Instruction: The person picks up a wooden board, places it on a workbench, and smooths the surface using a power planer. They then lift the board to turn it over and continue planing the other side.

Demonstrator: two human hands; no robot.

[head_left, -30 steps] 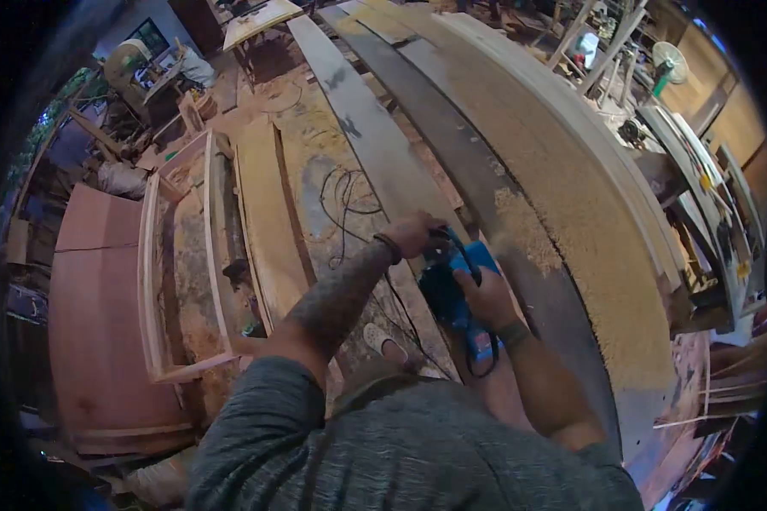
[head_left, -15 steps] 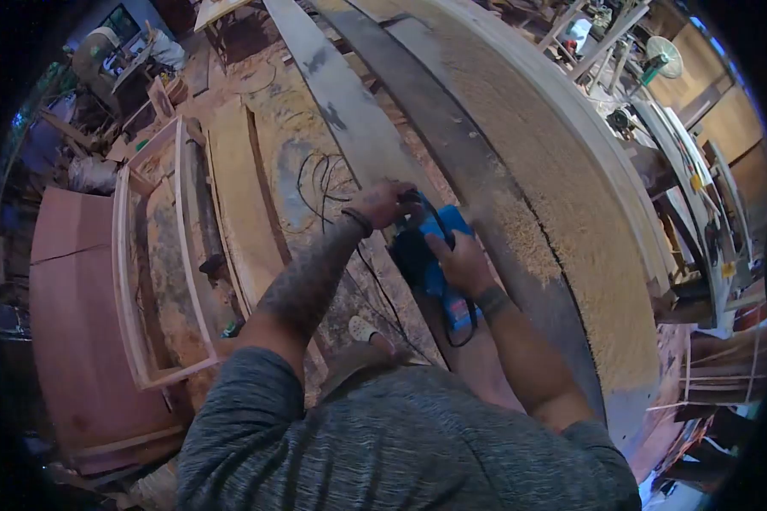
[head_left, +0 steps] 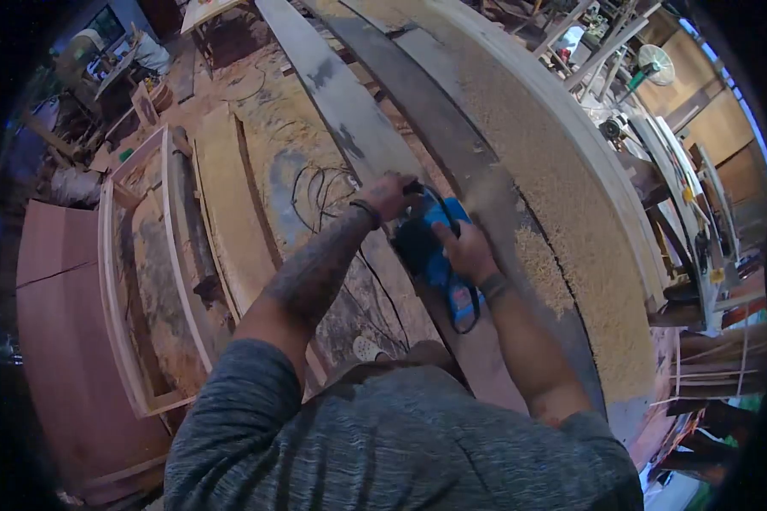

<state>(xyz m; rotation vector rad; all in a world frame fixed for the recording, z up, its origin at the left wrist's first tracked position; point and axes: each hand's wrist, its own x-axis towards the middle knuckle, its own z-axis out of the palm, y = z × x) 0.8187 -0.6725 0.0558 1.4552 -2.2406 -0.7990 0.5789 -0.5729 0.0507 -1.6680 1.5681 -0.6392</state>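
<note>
Watching from afar, I see the blue power tool (head_left: 437,271) resting on the long board (head_left: 371,132). My right hand (head_left: 470,253) closes around its top; my left hand (head_left: 389,198) holds its front end. I judge it heavy and rigid, so both these places suit gripping.

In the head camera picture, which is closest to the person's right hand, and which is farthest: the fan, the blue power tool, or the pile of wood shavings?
From the right hand:
1. Blue power tool: right in its grip.
2. Pile of wood shavings: just to its right.
3. Fan: far off, near the top right.
</note>
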